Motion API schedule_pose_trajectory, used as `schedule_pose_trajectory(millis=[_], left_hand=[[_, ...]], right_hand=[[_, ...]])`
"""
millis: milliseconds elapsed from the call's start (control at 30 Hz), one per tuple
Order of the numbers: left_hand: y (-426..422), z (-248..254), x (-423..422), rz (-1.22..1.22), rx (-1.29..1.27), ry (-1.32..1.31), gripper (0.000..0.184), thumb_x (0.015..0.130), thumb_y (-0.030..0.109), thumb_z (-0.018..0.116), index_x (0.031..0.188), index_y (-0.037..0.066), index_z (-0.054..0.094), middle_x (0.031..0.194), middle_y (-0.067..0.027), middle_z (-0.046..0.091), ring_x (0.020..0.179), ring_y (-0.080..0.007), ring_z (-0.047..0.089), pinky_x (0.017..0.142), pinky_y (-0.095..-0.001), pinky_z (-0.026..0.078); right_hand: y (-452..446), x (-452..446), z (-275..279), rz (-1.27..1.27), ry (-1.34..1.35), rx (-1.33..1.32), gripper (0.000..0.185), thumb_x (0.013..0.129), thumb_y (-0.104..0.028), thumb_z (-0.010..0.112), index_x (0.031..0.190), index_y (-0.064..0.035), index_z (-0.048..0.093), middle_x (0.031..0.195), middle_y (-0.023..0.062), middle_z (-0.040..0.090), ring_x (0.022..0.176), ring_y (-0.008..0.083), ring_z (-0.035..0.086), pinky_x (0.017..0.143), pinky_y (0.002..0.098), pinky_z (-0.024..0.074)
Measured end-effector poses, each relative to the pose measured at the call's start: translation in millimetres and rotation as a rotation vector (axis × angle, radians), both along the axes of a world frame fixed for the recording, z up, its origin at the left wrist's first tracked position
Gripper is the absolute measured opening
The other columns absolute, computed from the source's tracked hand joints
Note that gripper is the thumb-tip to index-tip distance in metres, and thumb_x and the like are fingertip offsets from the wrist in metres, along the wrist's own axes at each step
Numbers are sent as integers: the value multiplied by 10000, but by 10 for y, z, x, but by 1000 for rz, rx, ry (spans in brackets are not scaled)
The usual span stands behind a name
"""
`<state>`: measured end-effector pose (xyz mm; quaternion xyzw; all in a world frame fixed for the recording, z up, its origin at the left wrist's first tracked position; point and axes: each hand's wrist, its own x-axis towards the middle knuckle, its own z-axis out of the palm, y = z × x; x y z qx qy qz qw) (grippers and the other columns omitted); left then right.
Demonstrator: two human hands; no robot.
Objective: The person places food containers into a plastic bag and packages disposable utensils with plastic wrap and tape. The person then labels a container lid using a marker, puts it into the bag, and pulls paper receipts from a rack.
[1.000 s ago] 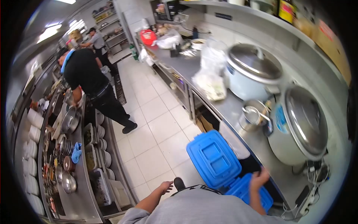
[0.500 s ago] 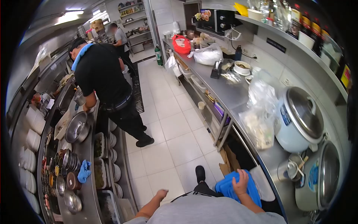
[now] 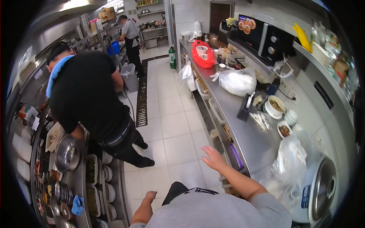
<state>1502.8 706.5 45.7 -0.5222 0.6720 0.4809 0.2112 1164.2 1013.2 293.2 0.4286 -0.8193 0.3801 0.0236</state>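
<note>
My right hand [image 3: 213, 157] is held out over the floor in front of me, its fingers apart and nothing in it. It is nearest to the steel counter [image 3: 232, 110] on the right, without touching it. My left hand [image 3: 150, 196] hangs low by my left side, small in view, its fingers looking curled in, with no object visible in it. On the right counter are a white plastic bag [image 3: 237, 81], a red bag [image 3: 204, 53] with white tubs, a white bowl of food [image 3: 275, 105] and wrapped spoons [image 3: 261, 120].
A co-worker in black [image 3: 89, 91] leans over the left prep counter by a steel bowl [image 3: 67, 153]. Another person [image 3: 131, 43] stands farther back. A tiled aisle [image 3: 178, 125] with a floor drain [image 3: 142, 100] runs between. A rice cooker [image 3: 317, 190] stands at near right.
I have moved forward along the aisle; the blue bin beside me has left view. My right hand has swung forward. The right counter's items and the co-worker appear closer.
</note>
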Motion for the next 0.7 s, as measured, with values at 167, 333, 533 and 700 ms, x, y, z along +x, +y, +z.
schedule_pose_trajectory(millis=[167,333,533,700], left_hand=[[-678,-186,-2236,-250,12,108,411,842,403,580,899,5,669,738,-158,617,591,-246,556,528,-405,438],[-1188,652,-4948,-1045,-203,214,512,868,484,487,953,13,669,1019,-219,637,974,-379,590,874,-443,452],[-1489,1449,-7390,-986,-277,640,496,846,458,579,1109,39,623,980,-179,660,937,-310,625,819,-375,489],[-1891,1324,-8475,-1088,-57,712,494,866,469,559,1144,63,604,1025,-174,652,962,-305,619,846,-370,477]], right_hand=[[-1134,-1131,50,151,-49,136,394,791,-187,615,1161,-70,546,1157,158,549,1042,343,536,881,414,451],[-937,-1973,-1208,-149,-454,497,470,737,-267,657,1144,-47,575,1147,187,578,1055,346,555,905,417,448],[393,-2055,-2222,-344,-790,1141,443,787,-349,624,1125,-64,600,1020,190,633,965,316,614,816,429,486],[-290,-3494,-2378,-97,-796,1285,400,811,-355,599,1078,-59,628,993,188,641,945,298,619,802,412,488]])
